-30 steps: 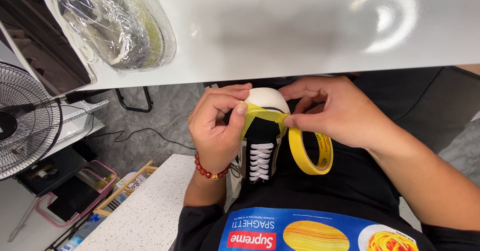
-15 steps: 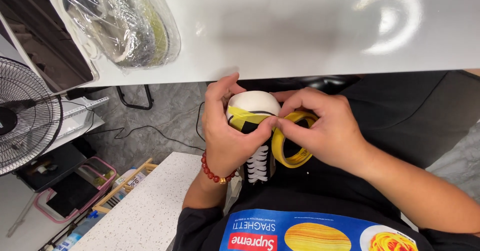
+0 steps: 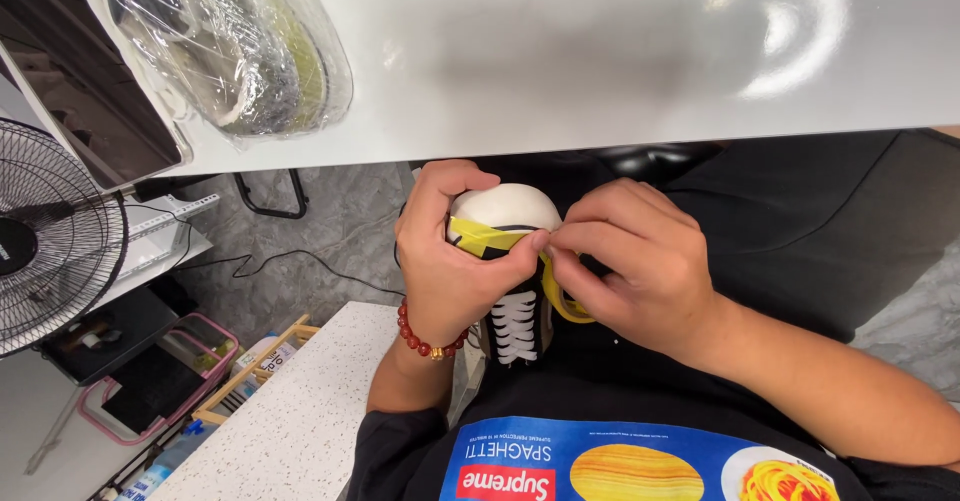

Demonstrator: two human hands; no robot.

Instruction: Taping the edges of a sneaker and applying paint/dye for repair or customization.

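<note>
At far left stand a wire-guarded fan (image 3: 45, 241) and, on the white table (image 3: 600, 51), a shoe wrapped in clear film (image 3: 235, 46). Below the table edge, the left hand (image 3: 455, 261), with a red bead bracelet (image 3: 425, 336) at its wrist, is clenched around the white toe cap of a black sneaker (image 3: 510, 261) held over the lap, thumb pressing a strip of yellow tape (image 3: 480, 233) across the toe. The right hand (image 3: 635, 261) pinches the tape beside that thumb; the yellow roll (image 3: 565, 301) seems to hang under its palm, though mostly hidden. To do this well, I judge the tape should be kept taut and flat, the thumb smoothing it along the rubber edge without creases.
</note>
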